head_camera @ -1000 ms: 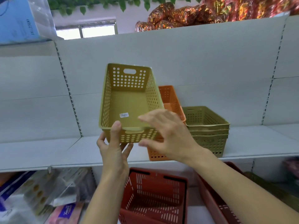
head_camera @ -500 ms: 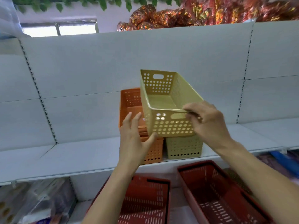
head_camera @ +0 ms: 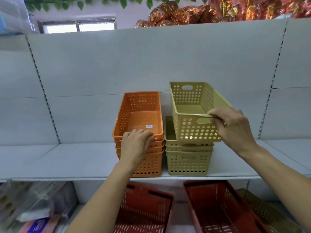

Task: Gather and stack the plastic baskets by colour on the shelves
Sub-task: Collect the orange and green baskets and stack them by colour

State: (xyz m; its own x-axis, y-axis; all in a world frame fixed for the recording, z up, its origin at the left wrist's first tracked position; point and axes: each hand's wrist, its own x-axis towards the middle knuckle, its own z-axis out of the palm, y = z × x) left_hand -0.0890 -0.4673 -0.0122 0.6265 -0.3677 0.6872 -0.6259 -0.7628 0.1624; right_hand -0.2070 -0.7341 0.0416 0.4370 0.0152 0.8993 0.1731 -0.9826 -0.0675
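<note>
The light, stiff olive perforated plastic basket (head_camera: 193, 113) is pinched at its near rim by the right hand (head_camera: 233, 126); the left hand (head_camera: 134, 145) is rested open-fingered on the orange basket stack (head_camera: 139, 132).

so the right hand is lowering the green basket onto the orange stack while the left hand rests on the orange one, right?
Not quite. In the head view the right hand holds the green basket over the green stack, not the orange one. The left hand does rest on the orange stack.

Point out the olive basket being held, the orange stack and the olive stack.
olive basket (head_camera: 193, 130): head view, near perforated wall.
orange stack (head_camera: 148, 165): head view, front wall of bottom basket.
olive stack (head_camera: 186, 163): head view, front wall.
</note>
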